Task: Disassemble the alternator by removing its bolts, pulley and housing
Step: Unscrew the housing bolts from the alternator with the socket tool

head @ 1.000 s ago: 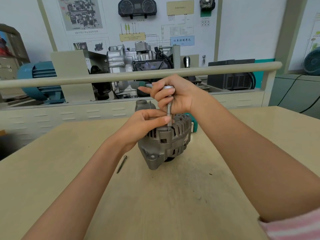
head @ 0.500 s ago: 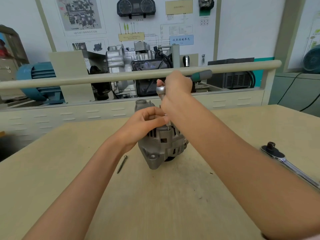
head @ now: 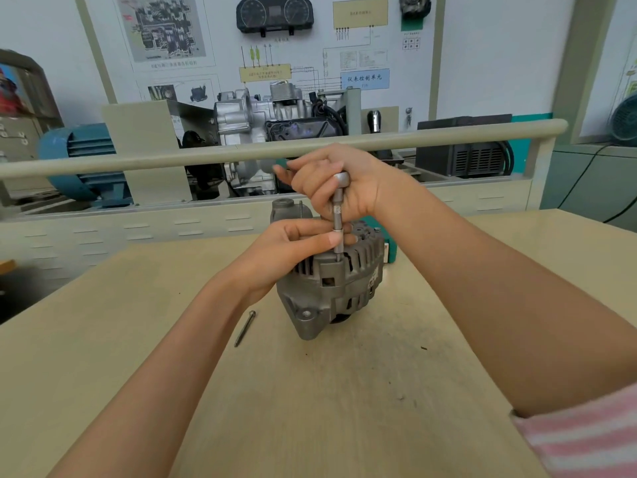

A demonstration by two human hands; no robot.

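The alternator (head: 331, 284) sits on the tabletop (head: 344, 391) in front of me, near its middle, with a thin metal driver (head: 337, 222) standing upright on a bolt spot at its top rim. My right hand (head: 339, 182) wraps its fingers around the driver's top end, and my left hand (head: 293, 250) rests on the alternator with fingers pinching the driver's lower shaft. One loose bolt (head: 244, 327) lies on the tabletop just left of the alternator, a green box (head: 387, 241) peeks out behind it, and a beige rail (head: 138, 160) runs across beyond.
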